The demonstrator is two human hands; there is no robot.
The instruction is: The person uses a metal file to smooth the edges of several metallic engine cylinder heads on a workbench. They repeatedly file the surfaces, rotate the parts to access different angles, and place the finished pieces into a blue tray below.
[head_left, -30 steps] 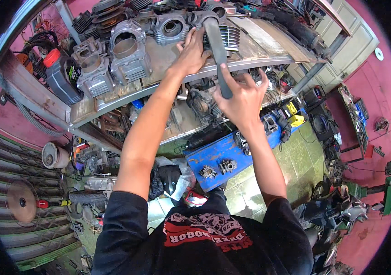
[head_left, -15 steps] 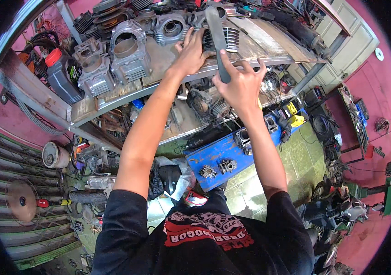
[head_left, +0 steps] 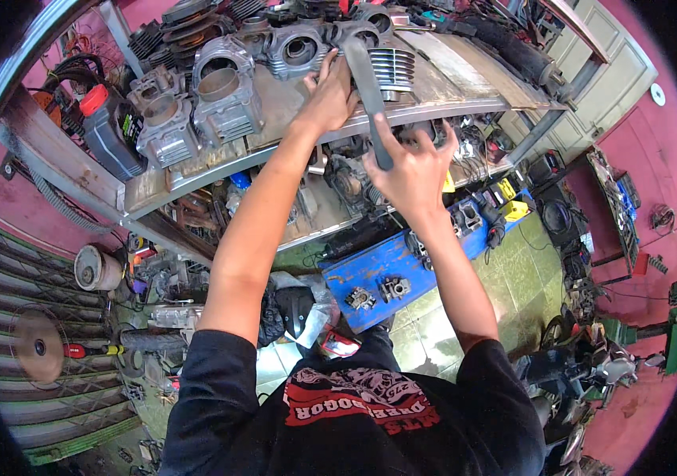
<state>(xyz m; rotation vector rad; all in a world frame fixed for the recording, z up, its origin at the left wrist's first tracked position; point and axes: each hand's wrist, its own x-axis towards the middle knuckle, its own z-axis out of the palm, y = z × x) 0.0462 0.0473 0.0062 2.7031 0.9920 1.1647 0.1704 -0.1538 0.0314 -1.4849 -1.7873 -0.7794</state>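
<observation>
My right hand (head_left: 415,170) grips a long flat grey file (head_left: 364,79) by its near end, the index finger stretched along it and the other fingers partly raised. The file slants up and to the left across a finned engine cylinder (head_left: 394,70) lying near the front edge of the upper shelf. My left hand (head_left: 328,101) holds the left side of this cylinder; some of the contact is hidden behind the file. A round-bored cylinder part (head_left: 299,49) stands just beyond my left fingers.
Other cylinder blocks (head_left: 227,103) and a dark bottle with a red cap (head_left: 108,131) fill the shelf's left. Below, a blue bench (head_left: 370,274) carries carburetor-like parts (head_left: 394,287). A spinning fan (head_left: 38,347) is at the left, and a motorcycle (head_left: 584,365) at the right.
The file and my right hand have drawn back toward me and slightly left, uncovering more of the cylinder's fins. My left hand has stayed nearly still.
</observation>
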